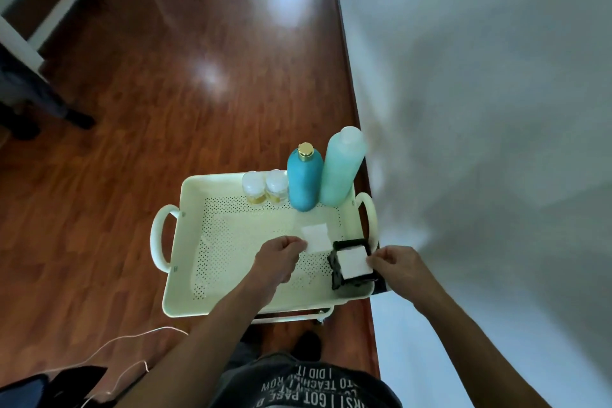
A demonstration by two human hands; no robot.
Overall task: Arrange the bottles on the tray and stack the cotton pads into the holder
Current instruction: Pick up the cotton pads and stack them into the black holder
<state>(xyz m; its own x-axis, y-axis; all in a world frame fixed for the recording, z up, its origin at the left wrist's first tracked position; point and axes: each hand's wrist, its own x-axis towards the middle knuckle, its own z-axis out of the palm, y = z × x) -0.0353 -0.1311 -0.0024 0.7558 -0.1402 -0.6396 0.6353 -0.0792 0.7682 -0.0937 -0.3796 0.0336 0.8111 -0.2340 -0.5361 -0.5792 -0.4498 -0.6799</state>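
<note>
Nearest, low in view: dark printed shirt [304, 387] of the person, both bare forearms reaching forward over a cream perforated tray [185, 242] with loop handles at left and right ends. Thin pale cable [132, 341] trails on the wooden floor [132, 142] at near left.

Left hand [281, 260] over the tray's middle, fingers [298, 243] pinched on the near-left edge of a white square cotton pad [316, 237], which is held just left of the holder. Cannot tell whether the pad touches the tray floor.

Right hand [395, 263] at the tray's near-right corner, fingertips closed on the right edge of the top pad in the black holder [337, 270]. White pad stack [354, 263] fills the holder; holder sits inside the tray, against the right wall, slightly skewed.

Far edge of tray, left to right, in a row: two small clear jars [265, 189] with pale lids and yellowish contents, touching each other; blue bottle [304, 180] with gold cap, upright; taller pale-green bottle [341, 169] with whitish cap, upright in the far-right corner, close beside the blue one.

White wall [480, 109] runs along the right, tray close against it. Glare patches on the floor further out. White stair steps [39, 3] at far left.
</note>
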